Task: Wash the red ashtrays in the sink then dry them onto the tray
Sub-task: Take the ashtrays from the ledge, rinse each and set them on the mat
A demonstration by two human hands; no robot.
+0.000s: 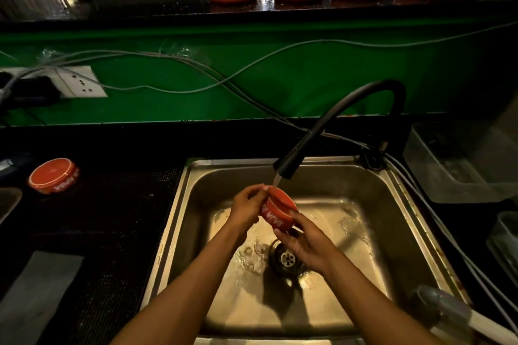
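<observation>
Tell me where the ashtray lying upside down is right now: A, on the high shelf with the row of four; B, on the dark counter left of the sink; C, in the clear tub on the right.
B: the upside-down ashtray lies base up on the dark counter, left of the sink.

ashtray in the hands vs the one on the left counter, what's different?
The held ashtray is tilted under the faucet stream over the sink, gripped by the left hand and right hand. The counter ashtray lies upside down on the dark counter, untouched and away from the water. Both are round, red and carry white lettering.
</observation>
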